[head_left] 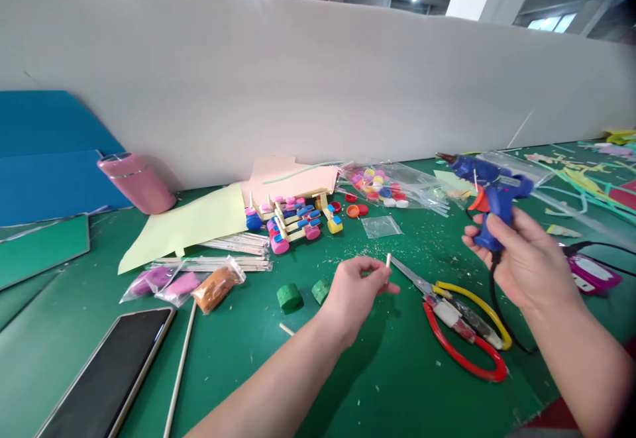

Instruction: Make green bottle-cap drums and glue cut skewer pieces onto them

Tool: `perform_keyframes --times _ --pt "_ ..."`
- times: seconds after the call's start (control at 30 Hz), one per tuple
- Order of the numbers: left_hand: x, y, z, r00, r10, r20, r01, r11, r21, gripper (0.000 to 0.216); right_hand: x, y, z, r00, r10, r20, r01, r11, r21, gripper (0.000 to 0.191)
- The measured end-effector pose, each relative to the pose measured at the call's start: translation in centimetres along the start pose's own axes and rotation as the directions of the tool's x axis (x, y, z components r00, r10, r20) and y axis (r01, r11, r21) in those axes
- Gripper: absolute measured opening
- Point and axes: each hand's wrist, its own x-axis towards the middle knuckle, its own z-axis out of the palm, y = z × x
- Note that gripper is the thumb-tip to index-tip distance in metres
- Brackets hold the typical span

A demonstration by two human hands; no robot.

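Note:
Between the fingertips of my left hand a short wooden stick stands upright. My right hand is wrapped round the handle of a blue hot glue gun, its nozzle pointing left and its cord hanging down. Beside my left hand lie a green clay disc and a second green disc, which my wrist partly covers. Another short stick piece shows by my left forearm. Scissors with one red and one yellow handle rest on the table between my hands.
Small assembled stick-and-clay pieces stand at the back middle, near a bag of coloured caps. At left are a phone, a pink bottle, packets of clay and a long stick. A white partition rises behind.

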Motion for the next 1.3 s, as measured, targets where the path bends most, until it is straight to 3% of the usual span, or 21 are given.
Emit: perform_keyframes --times 0.13,0.23,0.33,0.43,0.57,0.67,0.77,0.97,1.13,1.3 --pt "-4.6 -0.2 -2.6 1.000 -0.027 -0.001 0.027 0.998 -0.064 0.017 -0.4 -0.1 1.2 0.986 -0.129 0.107 0.136 0.989 -0.064 0.028" --pt "-6.5 -0.6 -4.8 0.993 -0.046 -0.109 0.024 0.981 -0.191 0.014 -1.9 0.8 2.3 0.956 -0.023 0.291 0.058 0.992 -0.114 0.020" --pt "-7.4 -0.9 -6.9 0.978 -0.036 -0.205 -0.028 0.954 -0.299 0.013 -3.8 2.2 3.5 0.839 0.192 0.510 -0.108 0.976 -0.189 0.022" --pt "-7.6 -1.0 -8.4 0.961 -0.004 -0.276 -0.090 0.941 -0.328 0.013 -5.1 3.1 4.9 0.702 0.330 0.632 -0.247 0.944 -0.218 0.020" --pt "-7.6 -1.4 -9.4 0.942 0.008 -0.335 -0.136 0.922 -0.363 0.011 -5.7 3.6 6.8 0.572 0.394 0.719 -0.369 0.907 -0.204 0.019" --pt "-7.7 -2.0 -9.8 0.946 0.012 -0.325 -0.142 0.915 -0.379 0.010 -5.9 4.3 7.7 0.498 0.400 0.770 -0.375 0.899 -0.224 0.022" --pt "-7.7 -2.3 -9.9 0.956 0.005 -0.293 -0.124 0.913 -0.389 0.010 -6.1 5.0 7.6 0.473 0.376 0.797 -0.314 0.917 -0.246 0.022" --pt "-7.6 -2.5 -9.7 0.970 -0.037 -0.242 -0.069 0.907 -0.415 0.010 -6.8 5.1 6.1 0.421 0.339 0.841 -0.069 0.937 -0.343 0.018" --pt "-7.5 -2.6 -9.6 0.976 -0.050 -0.211 -0.047 0.901 -0.432 0.009 -7.0 4.9 5.2 0.446 0.334 0.830 0.071 0.912 -0.405 0.019" --pt "-7.7 -2.7 -9.2 0.992 -0.052 -0.111 -0.005 0.886 -0.464 0.010 -7.2 5.2 5.1 0.467 0.357 0.809 0.036 0.907 -0.420 0.013"
